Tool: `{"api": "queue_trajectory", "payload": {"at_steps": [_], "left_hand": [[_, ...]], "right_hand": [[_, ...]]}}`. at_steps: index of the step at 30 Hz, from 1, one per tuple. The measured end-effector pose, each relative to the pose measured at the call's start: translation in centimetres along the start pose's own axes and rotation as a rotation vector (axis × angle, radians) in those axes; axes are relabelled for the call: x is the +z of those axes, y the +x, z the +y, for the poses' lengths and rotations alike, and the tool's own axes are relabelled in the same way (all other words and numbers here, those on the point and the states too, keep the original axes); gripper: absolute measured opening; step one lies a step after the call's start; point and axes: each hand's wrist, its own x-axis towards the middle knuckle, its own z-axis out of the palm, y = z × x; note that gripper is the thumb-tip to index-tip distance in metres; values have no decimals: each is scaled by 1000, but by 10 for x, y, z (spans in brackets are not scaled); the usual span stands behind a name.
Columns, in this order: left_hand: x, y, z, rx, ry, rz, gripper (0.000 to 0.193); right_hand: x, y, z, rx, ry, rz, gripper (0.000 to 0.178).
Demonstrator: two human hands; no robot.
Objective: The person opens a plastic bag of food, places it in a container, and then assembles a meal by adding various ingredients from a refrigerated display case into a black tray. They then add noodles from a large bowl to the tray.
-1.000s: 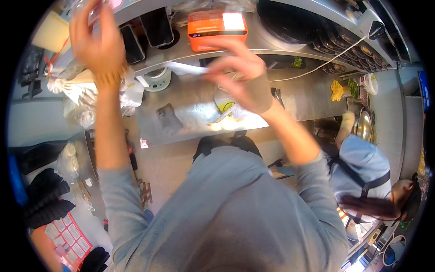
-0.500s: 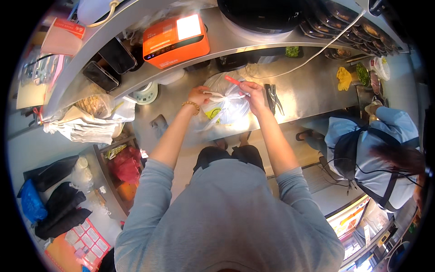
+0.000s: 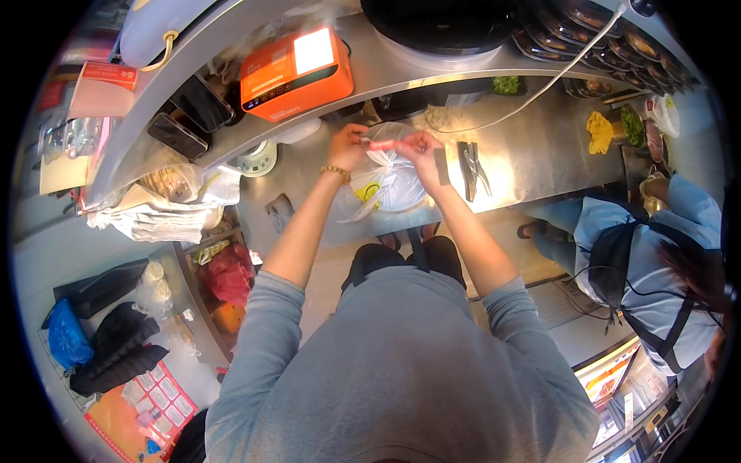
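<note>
White plastic bag hides its contents; both hands grip its top.

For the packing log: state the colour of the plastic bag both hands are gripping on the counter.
White plastic bag, with a yellow mark on its side; seen best in the head view.

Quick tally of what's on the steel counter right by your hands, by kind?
Plastic bag: 1
Pink strip held between left hand and right hand: 1
Tongs: 1
Round scale: 1
Total: 4
</note>
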Motion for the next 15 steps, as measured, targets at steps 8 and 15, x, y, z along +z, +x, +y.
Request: {"api": "queue_trajectory", "payload": {"at_steps": [8,15], "left_hand": [[9,7,32,14,193,-220,26],[12,-10,36,-108,-48,-75,22]], "right_hand": [[21,-17,101,-137,-316,335,17],[30,-22,90,-410,-609,544,27]]}}
